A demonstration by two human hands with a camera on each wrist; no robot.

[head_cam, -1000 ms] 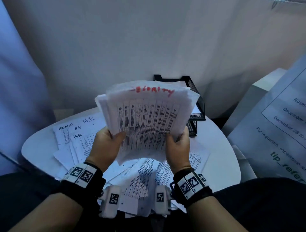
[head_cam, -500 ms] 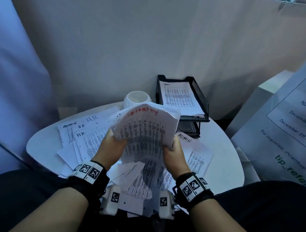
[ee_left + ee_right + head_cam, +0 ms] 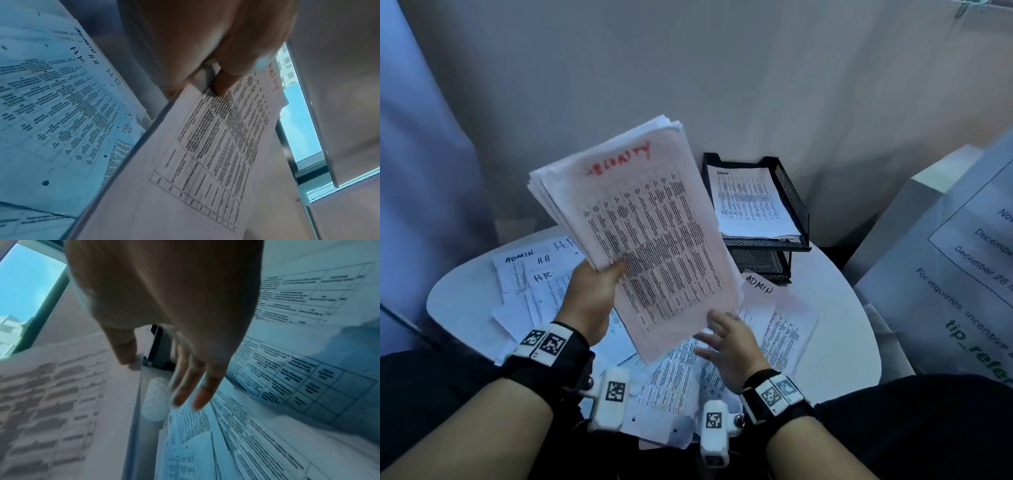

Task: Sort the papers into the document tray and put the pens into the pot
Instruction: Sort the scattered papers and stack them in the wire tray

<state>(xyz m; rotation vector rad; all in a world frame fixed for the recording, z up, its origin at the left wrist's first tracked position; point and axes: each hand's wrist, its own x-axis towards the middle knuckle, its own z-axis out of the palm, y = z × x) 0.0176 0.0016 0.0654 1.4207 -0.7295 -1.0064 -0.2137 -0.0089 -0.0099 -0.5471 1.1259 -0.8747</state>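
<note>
The left hand (image 3: 589,301) holds a stack (image 3: 640,233) of printed sheets up over the counter (image 3: 839,308), thumb on the top page and fingers (image 3: 176,81) curled underneath, clamped on one lower corner so the whole page, with its red heading, faces the person and can be read. Held by one corner only, the stack tilts and its far end fans a little; that grip looks good enough for reading a label, less so for carrying. The right hand (image 3: 729,346) is off the stack, fingers (image 3: 185,386) spread and relaxed, holding nothing, low over the loose papers (image 3: 784,329) near one headed ADMIN, probably to pick the next sheet. More loose sheets marked ADMIN and H.R lie overlapped on the left. The tray (image 3: 787,205) stands at the back of the counter, its upper tier already holding papers, the lower tier's contents hidden. Most of the sorting remains. No pens or pot can be made out.
</note>
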